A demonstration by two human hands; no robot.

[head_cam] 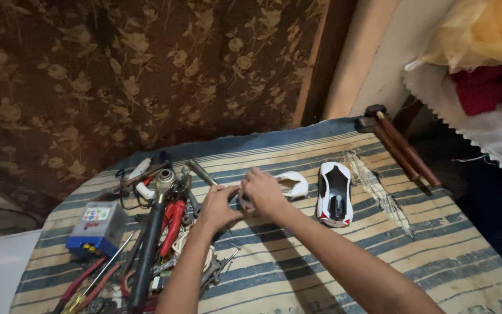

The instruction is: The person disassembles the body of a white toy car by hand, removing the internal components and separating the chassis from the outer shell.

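My left hand (219,204) and my right hand (262,191) meet over a striped cloth (344,256), both closed around a small dark and white part (240,202) that they mostly hide. Just right of my right hand lies a white curved toy car shell (293,184). Further right sits the white and black toy car chassis (334,193), apart from both hands.
A heap of tools lies at the left: a long dark wrench (149,244), red-handled pliers (172,227), screwdrivers, a blue and grey box (97,228). Two hammers (402,145) lie at the far right corner. A floral curtain hangs behind. Fabric is piled at upper right.
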